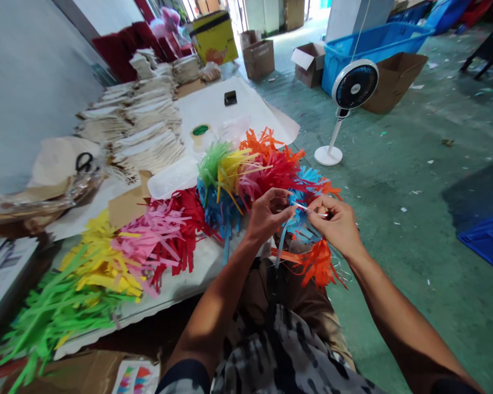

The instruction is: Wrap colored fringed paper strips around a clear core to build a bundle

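Note:
My left hand [269, 213] is closed, its thumb and forefinger pinching the top of a blue paper tassel [299, 223]. A thin white strip [302, 207] runs from that tassel to my right hand [334, 221], whose fingers are pinched on it. I cannot tell whether the strip is string or a stiff stick. Below the hands an orange tassel [317, 265] hangs over my lap. Beside my left hand, a pile of red tassels [277, 169], a yellow tassel [233, 169] and a light green tassel [214, 162] lies on the table.
More tassels in pink [154, 232], yellow [102, 257] and green [61, 301] lie along the table's near edge. A tape roll [200, 131], a phone [230, 98] and stacked whitish bundles [143, 126] sit farther back. A white fan [355, 87] stands right on the floor.

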Motion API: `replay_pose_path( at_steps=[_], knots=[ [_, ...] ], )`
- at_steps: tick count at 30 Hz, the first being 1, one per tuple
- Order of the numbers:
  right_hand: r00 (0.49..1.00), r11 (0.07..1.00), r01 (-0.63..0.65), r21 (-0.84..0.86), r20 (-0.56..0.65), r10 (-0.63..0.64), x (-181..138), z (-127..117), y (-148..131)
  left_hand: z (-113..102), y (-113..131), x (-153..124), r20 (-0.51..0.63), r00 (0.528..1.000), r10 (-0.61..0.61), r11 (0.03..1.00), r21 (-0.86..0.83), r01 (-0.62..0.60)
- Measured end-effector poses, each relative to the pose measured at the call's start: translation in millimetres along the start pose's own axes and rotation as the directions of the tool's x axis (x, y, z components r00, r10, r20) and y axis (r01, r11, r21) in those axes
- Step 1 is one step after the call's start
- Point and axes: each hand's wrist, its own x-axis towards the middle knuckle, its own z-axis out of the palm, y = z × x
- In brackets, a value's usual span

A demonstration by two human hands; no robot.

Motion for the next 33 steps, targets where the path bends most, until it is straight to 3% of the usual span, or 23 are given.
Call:
replay_pose_path(
  at_steps=[3, 13, 18, 21, 24, 29, 33],
  knots=[
    [1.000, 1.000, 0.011, -0.028, -0.011, -0.012, -1, 1, 2, 1, 1, -2, 0.051, 0.999, 0.015, 1.000, 0.026, -0.017],
    [0.996, 0.995, 0.069, -0.076, -0.042, -0.072, -4, 0, -4, 10, 2, -4, 0.015, 0.999, 0.036, 0.998, 0.057, -0.037],
    [0.995, 0.989, 0.094, -0.116, -0.029, -0.098, -5, -1, -7, 13, 3, -4, 0.044, 0.990, 0.132, 0.986, 0.091, -0.136],
    [0.996, 0.986, 0.092, -0.139, 0.000, -0.093, -6, -3, -9, 13, 4, -6, 0.059, 0.975, 0.215, 0.936, 0.271, -0.223],
    [0.995, 0.989, 0.096, -0.114, 0.041, -0.091, -7, -5, -11, 15, 11, -10, 0.096, 0.955, 0.280, 0.824, 0.486, -0.291],
    [0.992, 0.991, 0.121, -0.058, 0.045, -0.119, -6, -1, -12, 21, 22, -11, 0.154, 0.938, 0.311, 0.733, 0.589, -0.340],
    [1.000, 0.990, 0.026, 0.135, 0.006, -0.027, -1, 5, -10, 21, 17, -7, 0.115, 0.962, 0.249, 0.844, 0.461, -0.274]
  ],
)
